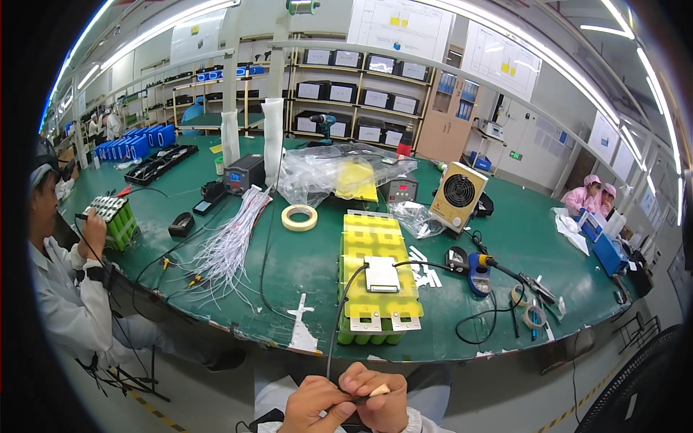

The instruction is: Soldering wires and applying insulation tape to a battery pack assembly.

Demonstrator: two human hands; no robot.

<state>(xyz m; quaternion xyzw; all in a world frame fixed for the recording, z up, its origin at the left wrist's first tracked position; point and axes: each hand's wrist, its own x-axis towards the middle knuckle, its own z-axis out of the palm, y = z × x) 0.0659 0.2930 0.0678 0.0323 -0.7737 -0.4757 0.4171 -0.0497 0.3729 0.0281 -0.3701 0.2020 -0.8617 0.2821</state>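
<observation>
My left hand (315,404) and my right hand (379,397) meet at the bottom edge, below the table's front edge. Both pinch the end of a thin black cable (336,321); the right fingers also hold a small pale piece at the cable's tip. The cable runs up to a grey circuit board (381,274) lying on a yellow insulating sheet on top of a green battery pack (375,278), which sits near the front of the green table (289,267).
White wire bundle (229,242) and tape roll (299,217) lie left of the pack. A soldering iron in its blue stand (478,272), a beige fan unit (457,193) and clear plastic bags (339,172) sit right and behind. A person at left (61,289) handles another green pack (115,220). Two people sit far right.
</observation>
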